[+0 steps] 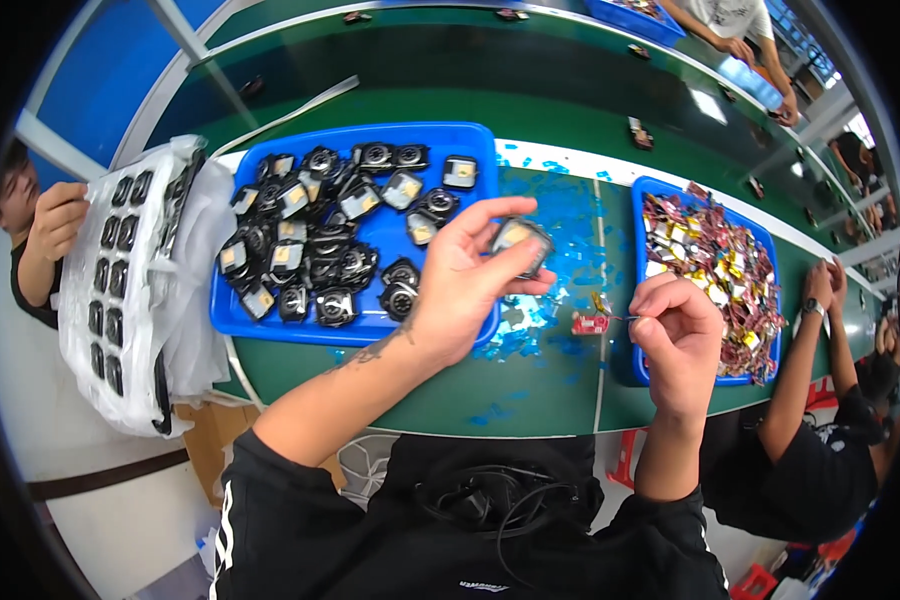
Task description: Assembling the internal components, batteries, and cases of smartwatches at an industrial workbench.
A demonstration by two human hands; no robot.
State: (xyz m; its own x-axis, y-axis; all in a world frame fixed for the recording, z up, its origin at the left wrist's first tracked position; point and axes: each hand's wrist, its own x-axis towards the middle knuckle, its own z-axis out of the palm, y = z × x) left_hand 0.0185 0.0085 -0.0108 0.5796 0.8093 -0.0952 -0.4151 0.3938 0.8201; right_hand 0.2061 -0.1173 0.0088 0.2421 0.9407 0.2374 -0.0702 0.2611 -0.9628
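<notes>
My left hand [470,265] grips a small black watch case [520,245] between thumb and fingers, its pale inner face partly covered by the thumb. Fingertips pinched, my right hand [676,335] is closed above the near left edge of a blue tray [642,200]. Just left of those fingertips is a small red part [590,323] with a yellow flex piece. A thin line runs from it to the pinch; what the fingers hold is too small to make out. Many similar watch cases [355,265] lie piled in a larger blue tray [370,130] at left.
Loose red and yellow parts [715,260] fill the right tray. Blue film scraps [530,320] litter the green table [450,400] between trays. Beyond runs a green belt [570,110] with scattered parts. At left a person's hand [60,220] holds a wrapped tray of cases [120,290]; others sit right.
</notes>
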